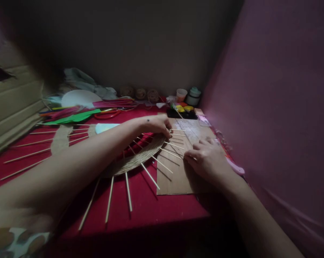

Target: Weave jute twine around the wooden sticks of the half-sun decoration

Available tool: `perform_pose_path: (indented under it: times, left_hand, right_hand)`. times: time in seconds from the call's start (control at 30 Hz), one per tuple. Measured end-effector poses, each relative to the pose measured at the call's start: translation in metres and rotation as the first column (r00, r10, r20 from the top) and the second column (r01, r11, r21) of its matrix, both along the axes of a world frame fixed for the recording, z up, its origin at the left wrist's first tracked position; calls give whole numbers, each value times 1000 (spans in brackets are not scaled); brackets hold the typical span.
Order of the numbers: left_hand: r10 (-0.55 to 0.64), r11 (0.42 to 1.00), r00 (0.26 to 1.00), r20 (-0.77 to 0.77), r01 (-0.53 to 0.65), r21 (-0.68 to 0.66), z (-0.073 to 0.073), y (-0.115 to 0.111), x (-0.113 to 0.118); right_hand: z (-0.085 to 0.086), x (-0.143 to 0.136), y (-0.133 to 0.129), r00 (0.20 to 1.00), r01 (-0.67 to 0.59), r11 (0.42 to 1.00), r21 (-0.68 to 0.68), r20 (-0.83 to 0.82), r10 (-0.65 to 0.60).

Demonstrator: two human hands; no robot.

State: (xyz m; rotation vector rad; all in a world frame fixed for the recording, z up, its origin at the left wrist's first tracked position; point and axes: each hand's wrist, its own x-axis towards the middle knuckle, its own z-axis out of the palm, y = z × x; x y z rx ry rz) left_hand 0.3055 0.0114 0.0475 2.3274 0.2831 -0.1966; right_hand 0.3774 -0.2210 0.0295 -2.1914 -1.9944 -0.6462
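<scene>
A curved band woven from pale twine (136, 160), with thin wooden sticks (150, 176) fanning out through it, lies across the red cloth and onto a sheet of cardboard (172, 186). My left hand (158, 125) reaches over it, fingers closed on the far right end of the band. Over the cardboard, just right of the stick tips, is my right hand (207, 157). Its thumb and index finger are pinched together; what they hold, if anything, is too fine to make out. My left forearm covers part of the weaving.
Left of my forearm lies another woven piece with sticks (60, 138). Behind are green sheets (75, 117), red-handled scissors (107, 114), twine balls (153, 95), a paper cup (181, 95) and a lidded jar (193, 96). A pink wall (280, 107) bounds the right side.
</scene>
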Motion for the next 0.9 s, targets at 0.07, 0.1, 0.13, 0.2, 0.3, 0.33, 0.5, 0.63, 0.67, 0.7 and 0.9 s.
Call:
perform_pose_path:
  times: [0.07,0.1,0.13,0.2,0.3,0.33,0.5,0.63,0.67,0.7,0.9]
  left_hand:
    - [42,999,999,-19,-42,8,0,-4,0]
    - [58,998,998,-22,-58,9,0,-6,0]
    - [69,998,997,-22,-69,10,0,-8,-1]
    - [67,998,998,-7,-67,16,-1,-10,-2]
    - [34,997,999,30,-35,64,-4,-12,-2]
    - [21,994,998,53,-27,103,-5,-12,-3]
    - [-97,957,975,200,36,289,-12,-9,-11]
    - [-34,973,950,310,-39,227,-6,-11,-36]
    - [4,985,947,322,-59,160,-3,-14,-43]
    - [29,996,948,316,-54,73,-2,-17,-51]
    - [239,931,937,254,-146,-335,-7,-36,-76]
  right_hand:
    - [6,-5,-2,996,16,999,42,84,-19]
    - [10,-7,-2,994,11,998,59,106,-17]
    - [13,-10,-2,993,-6,998,69,114,-2]
    - [18,-16,1,993,-75,996,54,95,70]
    - [23,-25,11,974,-221,975,14,48,221]
    - [25,-27,16,965,-259,966,16,53,258]
    - [39,-20,44,964,-249,962,112,123,235]
    - [47,-8,64,963,-250,962,113,138,234]
    - [48,-6,67,963,-244,963,115,141,227]
    - [48,-6,70,965,-240,964,114,140,224]
    - [46,-8,76,954,-291,951,104,-46,296]
